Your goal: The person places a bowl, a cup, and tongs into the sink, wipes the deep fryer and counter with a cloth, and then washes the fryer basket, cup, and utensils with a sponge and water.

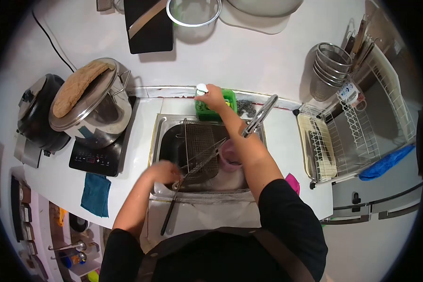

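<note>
My right hand [213, 97] is at the back of the sink, its fingers closed round the top of a white bottle [201, 89] that stands by a green basket [216, 113]. My left hand [167, 172] is blurred over the sink's left front, close to a long-handled wire strainer [199, 162]; whether it touches it is unclear. The strainer's black handle [168, 217] hangs over the front rim. In the metal sink [158, 134] are a wire rack [196, 141] and a pink container [230, 156], partly hidden by my right forearm.
The faucet [260, 115] arches over my right forearm. At left are a large lidded pot [110, 117] on an induction cooker [96, 160], a black cooker [37, 115] and a teal cloth [95, 194]. A dish rack [322, 141] stands at right.
</note>
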`<control>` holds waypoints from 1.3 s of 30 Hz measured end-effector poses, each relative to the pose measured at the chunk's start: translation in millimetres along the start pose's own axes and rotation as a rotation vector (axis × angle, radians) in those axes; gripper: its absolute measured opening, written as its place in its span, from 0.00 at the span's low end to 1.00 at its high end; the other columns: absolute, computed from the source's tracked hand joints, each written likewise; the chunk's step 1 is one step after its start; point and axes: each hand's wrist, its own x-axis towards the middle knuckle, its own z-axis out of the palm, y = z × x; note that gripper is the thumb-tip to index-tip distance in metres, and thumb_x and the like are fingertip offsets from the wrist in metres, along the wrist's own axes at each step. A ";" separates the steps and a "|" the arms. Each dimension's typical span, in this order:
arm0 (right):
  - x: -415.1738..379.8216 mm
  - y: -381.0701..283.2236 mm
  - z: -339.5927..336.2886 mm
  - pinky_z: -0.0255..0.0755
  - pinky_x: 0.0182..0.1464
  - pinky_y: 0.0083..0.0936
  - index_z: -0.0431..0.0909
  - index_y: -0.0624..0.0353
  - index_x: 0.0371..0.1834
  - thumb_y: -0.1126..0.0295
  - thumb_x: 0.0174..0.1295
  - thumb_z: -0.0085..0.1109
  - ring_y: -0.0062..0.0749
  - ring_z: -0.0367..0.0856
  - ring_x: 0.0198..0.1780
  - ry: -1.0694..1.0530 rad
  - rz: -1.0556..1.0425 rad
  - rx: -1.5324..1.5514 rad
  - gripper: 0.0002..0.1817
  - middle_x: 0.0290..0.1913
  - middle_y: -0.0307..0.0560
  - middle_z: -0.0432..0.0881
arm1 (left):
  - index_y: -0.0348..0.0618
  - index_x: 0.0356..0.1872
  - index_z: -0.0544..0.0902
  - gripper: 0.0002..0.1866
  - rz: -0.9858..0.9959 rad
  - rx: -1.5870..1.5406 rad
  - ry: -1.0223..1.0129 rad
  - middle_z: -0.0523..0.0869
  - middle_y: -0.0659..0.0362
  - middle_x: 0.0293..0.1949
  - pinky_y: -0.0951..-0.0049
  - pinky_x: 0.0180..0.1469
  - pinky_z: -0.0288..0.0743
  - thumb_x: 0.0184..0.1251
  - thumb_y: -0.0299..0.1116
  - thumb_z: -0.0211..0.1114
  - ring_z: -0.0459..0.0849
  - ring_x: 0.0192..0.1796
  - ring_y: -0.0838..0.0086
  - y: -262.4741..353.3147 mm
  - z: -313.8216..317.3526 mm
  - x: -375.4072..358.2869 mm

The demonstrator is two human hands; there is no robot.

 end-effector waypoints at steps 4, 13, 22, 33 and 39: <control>-8.4 11.7 -2.6 0.69 0.39 0.33 0.76 0.63 0.31 0.56 0.35 0.69 0.49 0.75 0.35 0.108 -0.023 -0.001 0.24 0.33 0.55 0.76 | 0.40 0.19 0.78 0.15 -0.016 -0.115 0.668 0.78 0.57 0.15 0.70 0.27 0.71 0.57 0.39 0.52 0.77 0.20 0.69 6.4 -63.0 53.0; -45.4 26.4 -25.9 0.67 0.45 0.35 0.80 0.61 0.34 0.51 0.45 0.61 0.48 0.73 0.41 -0.264 -0.038 -0.231 0.23 0.36 0.56 0.75 | 0.42 0.32 0.78 0.16 0.303 -0.276 0.799 0.79 0.54 0.28 0.68 0.35 0.70 0.52 0.46 0.63 0.78 0.33 0.64 9.9 -99.1 233.2; -59.8 24.9 -27.6 0.70 0.45 0.33 0.75 0.54 0.41 0.50 0.47 0.57 0.35 0.69 0.49 -0.320 -0.093 -0.410 0.23 0.44 0.39 0.71 | 0.40 0.44 0.72 0.18 0.537 -0.517 0.313 0.81 0.59 0.32 0.75 0.43 0.72 0.51 0.32 0.65 0.79 0.39 0.74 -19.3 -115.9 251.2; -60.1 27.4 -23.9 0.70 0.44 0.34 0.77 0.51 0.38 0.47 0.45 0.58 0.36 0.69 0.50 -0.281 -0.086 -0.459 0.23 0.43 0.39 0.70 | 0.43 0.20 0.79 0.22 -0.173 0.035 1.012 0.78 0.58 0.19 0.68 0.30 0.68 0.42 0.54 0.68 0.78 0.26 0.68 43.5 -97.6 238.9; -53.5 17.6 -28.9 0.69 0.45 0.37 0.77 0.50 0.38 0.47 0.45 0.57 0.36 0.68 0.51 -0.373 0.017 -0.460 0.22 0.44 0.39 0.70 | 0.42 0.12 0.69 0.13 0.461 -0.498 0.338 0.72 0.66 0.16 0.80 0.28 0.65 0.43 0.24 0.67 0.69 0.23 0.82 -1.0 -126.0 255.8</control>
